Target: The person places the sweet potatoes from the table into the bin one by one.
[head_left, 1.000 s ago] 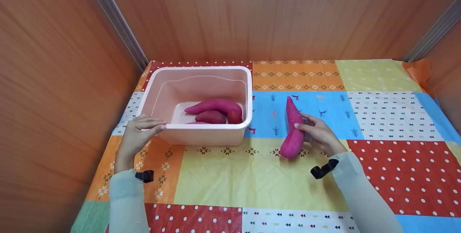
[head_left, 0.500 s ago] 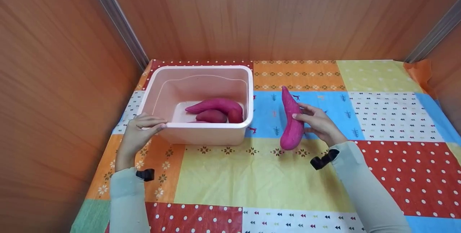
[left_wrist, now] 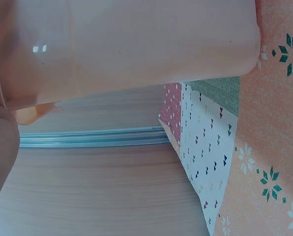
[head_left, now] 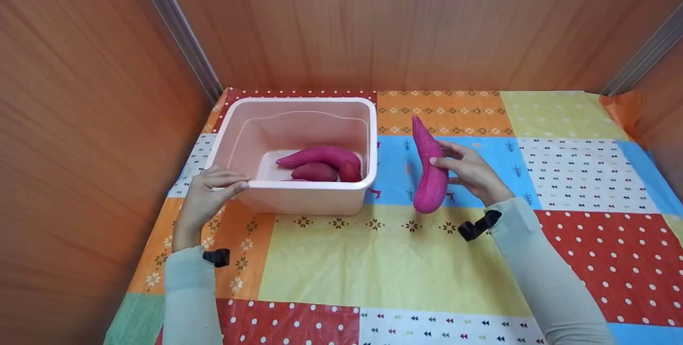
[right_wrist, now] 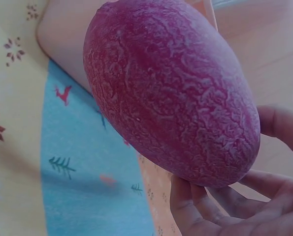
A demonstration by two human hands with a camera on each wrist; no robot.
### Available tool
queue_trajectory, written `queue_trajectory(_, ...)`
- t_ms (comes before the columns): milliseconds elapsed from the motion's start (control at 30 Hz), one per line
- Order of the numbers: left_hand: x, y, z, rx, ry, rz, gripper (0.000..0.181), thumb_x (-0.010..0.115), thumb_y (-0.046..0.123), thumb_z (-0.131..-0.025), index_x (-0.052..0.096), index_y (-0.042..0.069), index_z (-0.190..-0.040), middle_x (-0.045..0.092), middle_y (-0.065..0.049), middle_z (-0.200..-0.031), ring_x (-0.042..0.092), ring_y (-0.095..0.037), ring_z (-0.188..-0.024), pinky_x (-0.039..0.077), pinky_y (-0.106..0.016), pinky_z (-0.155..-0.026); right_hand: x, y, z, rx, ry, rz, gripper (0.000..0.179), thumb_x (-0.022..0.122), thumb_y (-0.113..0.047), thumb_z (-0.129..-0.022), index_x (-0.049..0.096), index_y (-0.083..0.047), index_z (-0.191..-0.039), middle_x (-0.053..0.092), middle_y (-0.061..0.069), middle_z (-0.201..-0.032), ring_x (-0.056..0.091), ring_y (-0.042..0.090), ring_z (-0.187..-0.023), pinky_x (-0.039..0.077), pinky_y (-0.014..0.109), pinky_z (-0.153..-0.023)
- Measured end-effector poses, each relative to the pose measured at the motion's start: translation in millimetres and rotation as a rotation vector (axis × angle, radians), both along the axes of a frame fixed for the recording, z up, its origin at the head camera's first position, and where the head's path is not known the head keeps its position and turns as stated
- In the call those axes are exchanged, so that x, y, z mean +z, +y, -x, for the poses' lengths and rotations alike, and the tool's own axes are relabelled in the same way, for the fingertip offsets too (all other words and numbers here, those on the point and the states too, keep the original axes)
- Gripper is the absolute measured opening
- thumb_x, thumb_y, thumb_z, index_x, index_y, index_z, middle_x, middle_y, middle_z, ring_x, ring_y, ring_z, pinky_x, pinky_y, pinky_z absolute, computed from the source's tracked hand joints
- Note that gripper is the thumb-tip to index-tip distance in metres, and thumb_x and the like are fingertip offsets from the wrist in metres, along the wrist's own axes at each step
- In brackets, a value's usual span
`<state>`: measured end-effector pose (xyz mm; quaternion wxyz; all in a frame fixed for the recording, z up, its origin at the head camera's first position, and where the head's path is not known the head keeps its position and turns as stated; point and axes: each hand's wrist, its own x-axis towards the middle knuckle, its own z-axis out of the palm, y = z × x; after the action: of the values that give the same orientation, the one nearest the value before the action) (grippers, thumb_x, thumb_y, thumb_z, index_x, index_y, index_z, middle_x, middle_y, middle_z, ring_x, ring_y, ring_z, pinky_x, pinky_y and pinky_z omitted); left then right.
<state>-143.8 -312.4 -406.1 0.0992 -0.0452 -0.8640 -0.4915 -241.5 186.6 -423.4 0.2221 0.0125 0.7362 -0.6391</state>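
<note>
My right hand [head_left: 476,173] holds a long magenta sweet potato [head_left: 431,182] above the cloth, right of the bin, thumb on the near side and fingers behind. It tilts with its narrow end pointing up and away. In the right wrist view the wrinkled thick end of this sweet potato [right_wrist: 171,93] fills the middle, fingertips under it. A pale pink plastic bin [head_left: 304,201] stands at the left. My left hand [head_left: 205,198] pinches its near left rim. Inside lie a curved sweet potato [head_left: 320,154] and a shorter, darker one [head_left: 316,172]; the front rim partly hides others.
A patchwork-print cloth [head_left: 395,265] covers the table. Wood-look panels [head_left: 416,25] close off the back and both sides, with metal strips [head_left: 179,30] at the corners. The bin's back edge is near the rear panel.
My right hand has lifted the sweet potato off the cloth and moved it up, away from me and slightly left. The left hand stays on the bin's rim.
</note>
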Motion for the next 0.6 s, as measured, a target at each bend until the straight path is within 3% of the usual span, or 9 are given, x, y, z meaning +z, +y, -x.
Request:
queue_trajectory(300,-1.3,-2.2,0.0,-0.007,-0.017,-0.006,0.025,0.076,0.022,-0.082,0.076,0.008,-0.103,0.072,-0.009,-0.105,0.054,-0.008,-0.101,0.041,-0.038,-0.096,24.0,-7,11.0,0.029,0.029,-0.016,0.076,0.07,-0.026,-0.089,0.029,-0.017,-0.152,0.037,0.01,-0.148,0.047,0.027,-0.122,0.053,0.039,-0.088)
queue_trajectory(600,2.1,0.5,-2.1,-0.005,-0.036,-0.03,0.026,0.076,0.025,-0.083,0.076,0.009,-0.104,0.072,-0.004,-0.105,0.052,-0.009,-0.106,0.036,-0.052,-0.104,41.1,-16,18.5,0.072,0.048,-0.062,0.071,0.068,-0.028,-0.09,0.033,-0.019,-0.15,0.039,0.01,-0.146,0.05,0.025,-0.115,0.055,0.033,-0.08)
